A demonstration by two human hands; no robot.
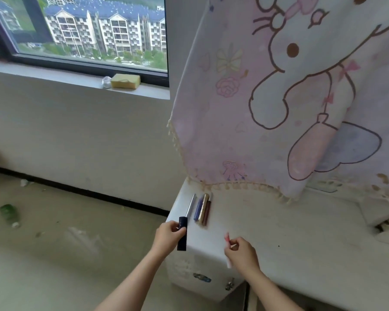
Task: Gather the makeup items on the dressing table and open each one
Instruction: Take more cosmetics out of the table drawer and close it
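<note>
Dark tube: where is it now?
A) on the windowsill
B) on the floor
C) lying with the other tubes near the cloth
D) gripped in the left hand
D: the left hand grips the dark tube at the left edge of the table, while the right hand pinches a pink stick.

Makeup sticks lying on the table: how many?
4, in a row below the cloth fringe: a silver stick leftmost, then purple stick, gold stick and dark red stick, touching. Another could hide between them.

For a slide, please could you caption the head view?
Left hand grips dark tube; right hand pinches pink stick at dressing table.
</note>
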